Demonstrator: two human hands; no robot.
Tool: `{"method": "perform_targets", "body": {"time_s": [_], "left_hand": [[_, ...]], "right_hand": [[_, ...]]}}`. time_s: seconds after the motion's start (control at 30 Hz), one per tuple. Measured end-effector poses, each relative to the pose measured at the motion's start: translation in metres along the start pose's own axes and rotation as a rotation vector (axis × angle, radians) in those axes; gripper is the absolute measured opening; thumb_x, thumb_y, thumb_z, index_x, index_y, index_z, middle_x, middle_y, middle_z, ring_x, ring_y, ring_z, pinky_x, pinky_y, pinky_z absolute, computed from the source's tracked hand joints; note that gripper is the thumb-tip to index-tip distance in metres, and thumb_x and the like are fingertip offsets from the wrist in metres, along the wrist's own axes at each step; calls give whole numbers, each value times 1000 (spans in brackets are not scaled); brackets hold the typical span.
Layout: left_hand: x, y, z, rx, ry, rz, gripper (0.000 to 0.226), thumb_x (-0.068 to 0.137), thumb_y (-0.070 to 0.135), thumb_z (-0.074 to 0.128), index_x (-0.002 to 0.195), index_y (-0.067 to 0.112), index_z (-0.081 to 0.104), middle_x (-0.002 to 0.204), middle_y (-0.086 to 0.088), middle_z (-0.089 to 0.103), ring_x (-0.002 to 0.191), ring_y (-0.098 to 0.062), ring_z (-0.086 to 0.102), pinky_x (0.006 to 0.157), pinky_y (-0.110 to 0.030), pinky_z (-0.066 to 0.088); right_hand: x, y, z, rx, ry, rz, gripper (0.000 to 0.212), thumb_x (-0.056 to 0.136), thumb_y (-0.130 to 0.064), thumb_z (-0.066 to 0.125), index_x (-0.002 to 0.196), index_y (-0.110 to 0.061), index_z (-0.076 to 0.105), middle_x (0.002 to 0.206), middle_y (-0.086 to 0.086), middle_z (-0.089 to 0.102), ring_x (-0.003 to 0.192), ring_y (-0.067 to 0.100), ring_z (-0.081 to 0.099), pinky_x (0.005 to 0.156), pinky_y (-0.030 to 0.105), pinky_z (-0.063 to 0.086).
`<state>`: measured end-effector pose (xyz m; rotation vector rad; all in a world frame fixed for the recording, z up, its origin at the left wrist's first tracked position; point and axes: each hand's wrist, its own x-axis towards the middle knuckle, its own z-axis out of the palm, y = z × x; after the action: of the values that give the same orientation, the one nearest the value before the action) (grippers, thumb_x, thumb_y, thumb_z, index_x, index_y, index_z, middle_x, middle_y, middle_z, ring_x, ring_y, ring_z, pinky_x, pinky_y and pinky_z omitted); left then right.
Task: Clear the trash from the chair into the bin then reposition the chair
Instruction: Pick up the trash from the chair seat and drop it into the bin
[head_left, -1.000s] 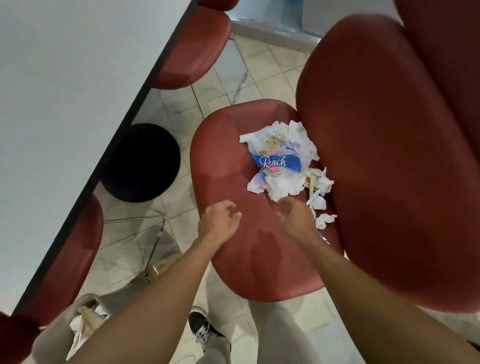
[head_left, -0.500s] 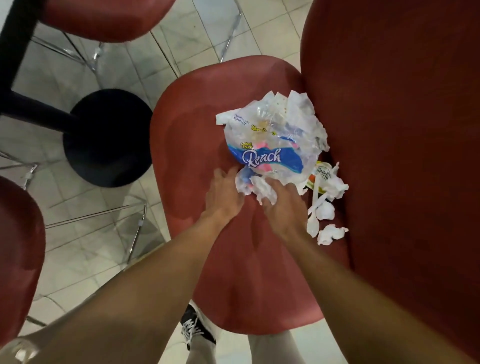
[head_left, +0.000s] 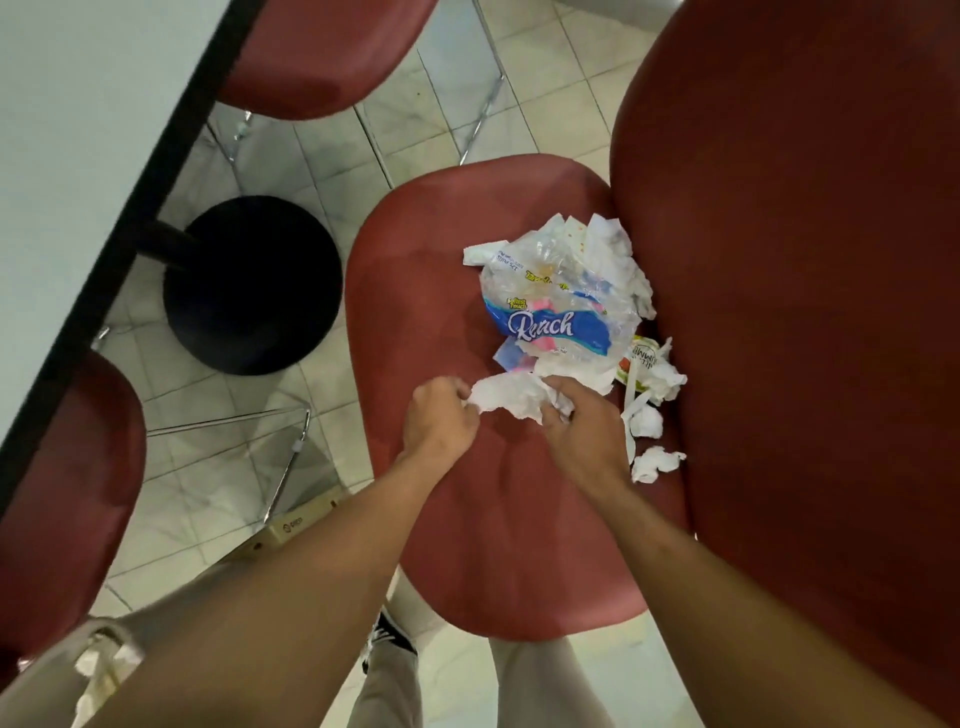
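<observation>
Tissue (head_left: 511, 397), white and crumpled, is pinched at its 2 ends by the left hand (head_left: 439, 421) and right hand (head_left: 582, 431), low over the smooth red chair seat (head_left: 415, 291). Best to ball it tight, I'd say, then scoop in the crinkly clear wrapper (head_left: 558, 306) and the small paper scraps (head_left: 655, 462) by the backrest (head_left: 805, 312).
</observation>
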<state>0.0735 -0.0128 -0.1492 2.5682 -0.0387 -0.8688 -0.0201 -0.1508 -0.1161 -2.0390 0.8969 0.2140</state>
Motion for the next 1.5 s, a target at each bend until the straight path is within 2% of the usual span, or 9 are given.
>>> {"method": "perform_targets", "body": {"time_s": [0.4, 0.53, 0.6, 0.7, 0.9, 1.13, 1.27, 1.4, 1.5], "left_hand": [[-129, -56, -97, -162, 124, 5, 10, 80, 27, 67, 89, 22, 70, 83, 3, 67, 82, -21, 63, 71, -28, 50], [-172, -97, -126, -208, 164, -24, 6, 80, 31, 69, 81, 25, 68, 74, 8, 63, 77, -17, 62, 63, -23, 39], [-188, -120, -139, -235, 183, -19, 10, 79, 31, 70, 75, 24, 65, 70, 7, 63, 74, -16, 60, 61, -23, 38], [-209, -164, -157, -273, 222, 11, 14, 78, 34, 73, 79, 22, 68, 89, 4, 65, 83, -15, 60, 72, -27, 45], [-244, -230, -191, -284, 284, 19, 17, 78, 30, 70, 79, 14, 63, 117, 1, 54, 105, -17, 54, 87, -30, 42], [-290, -299, -211, -464, 354, -98, 12, 75, 22, 62, 69, 15, 54, 68, 2, 55, 64, -15, 49, 61, -32, 42], [-313, -345, -210, -599, 434, -133, 14, 76, 18, 63, 69, 13, 52, 64, 2, 51, 58, -13, 45, 55, -29, 38], [-328, -379, -211, -623, 459, -179, 18, 81, 16, 67, 72, 12, 52, 66, -1, 52, 52, -10, 46, 46, -12, 36], [-333, -396, -210, -622, 491, -215, 20, 81, 13, 68, 71, 11, 51, 62, 1, 52, 46, -4, 48, 46, -12, 36]], "right_hand": [[-112, -84, 0, 16, 78, -19, 28, 89, -16, 59, 117, -18, 64, 90, -1, 61, 87, 20, 59, 73, 27, 44], [-153, -111, 24, -32, 45, -43, 27, 88, -19, 59, 114, -21, 65, 101, 7, 69, 94, 26, 64, 80, 36, 53], [-172, -123, 37, -69, 23, -86, 25, 87, -19, 59, 111, -21, 65, 100, 4, 70, 93, 25, 64, 76, 30, 49], [-205, -145, 60, -85, -10, -132, 18, 85, -16, 58, 99, -22, 66, 84, -2, 66, 81, 21, 62, 68, 25, 39], [-252, -180, 112, -130, -75, -205, 24, 84, -20, 56, 105, -23, 66, 97, 3, 69, 89, 24, 63, 69, 27, 42], [-301, -205, 173, -228, -214, -264, 24, 86, -21, 54, 108, -23, 64, 92, 1, 64, 82, 23, 62, 63, 29, 46], [-324, -213, 208, -272, -292, -309, 10, 82, -21, 53, 81, -29, 57, 76, -3, 58, 73, 21, 56, 55, 26, 39], [-342, -222, 238, -313, -356, -340, 26, 84, -22, 55, 109, -23, 64, 95, 2, 66, 88, 24, 62, 75, 38, 53], [-351, -227, 254, -356, -386, -359, 26, 84, -20, 54, 108, -17, 64, 99, 8, 68, 92, 29, 63, 75, 35, 52]]}}
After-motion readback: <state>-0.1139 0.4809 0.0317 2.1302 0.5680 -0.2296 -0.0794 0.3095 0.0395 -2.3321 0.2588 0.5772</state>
